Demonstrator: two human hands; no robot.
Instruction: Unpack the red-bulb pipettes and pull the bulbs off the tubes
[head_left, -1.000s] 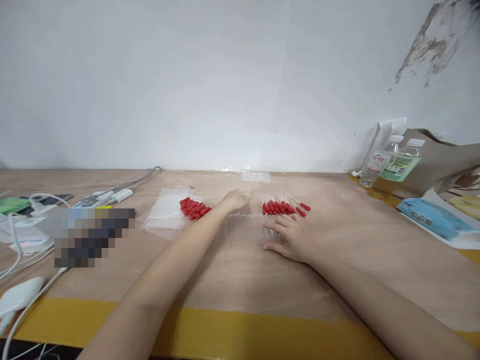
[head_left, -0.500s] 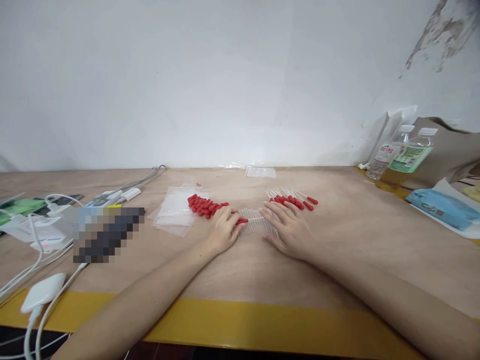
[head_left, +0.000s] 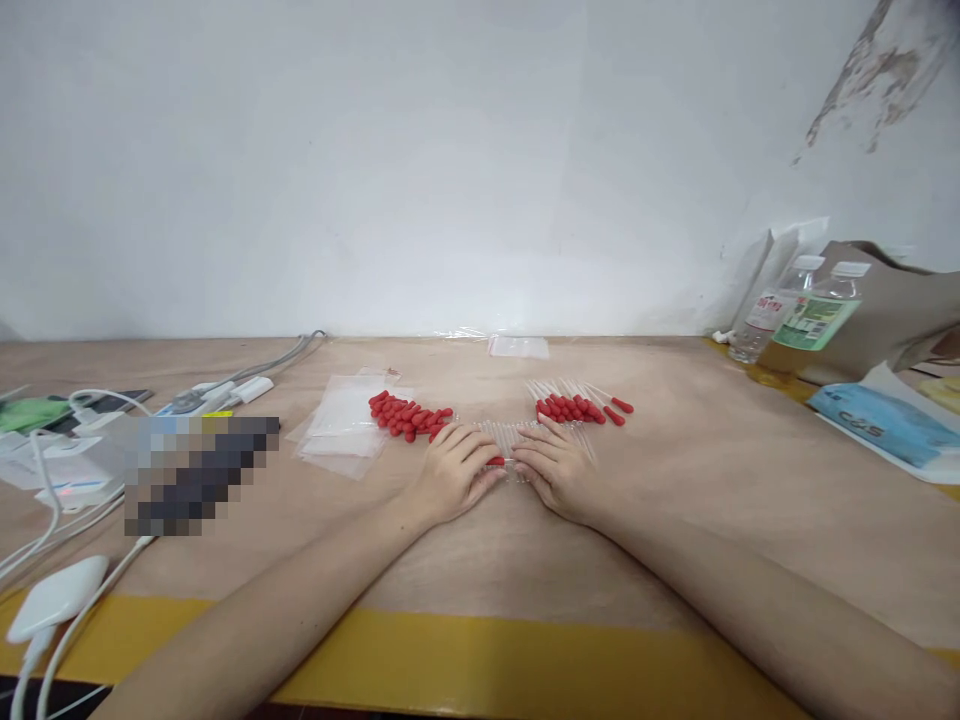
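Note:
My left hand (head_left: 454, 468) and my right hand (head_left: 553, 466) lie close together on the wooden table (head_left: 675, 480), fingers curled toward each other. Between the fingertips is a red rubber bulb (head_left: 495, 461), pinched by my left hand. It meets a thin clear tube held by my right hand. Just behind the hands lies a row of clear tubes (head_left: 504, 434). A pile of loose red bulbs (head_left: 409, 415) sits behind my left hand. Several tubes fitted with red bulbs (head_left: 577, 405) lie behind my right hand.
Clear plastic bags (head_left: 341, 428) lie left of the bulbs, and a small bag (head_left: 517, 347) sits by the wall. Cables and chargers (head_left: 52, 470) crowd the left side. Two bottles (head_left: 814, 312) and a blue packet (head_left: 874, 425) stand at the right. A yellow strip (head_left: 487, 655) marks the near edge.
My left hand came back from the far side of the tubes with a red bulb. Both hands drew nearer to me and closed in on each other.

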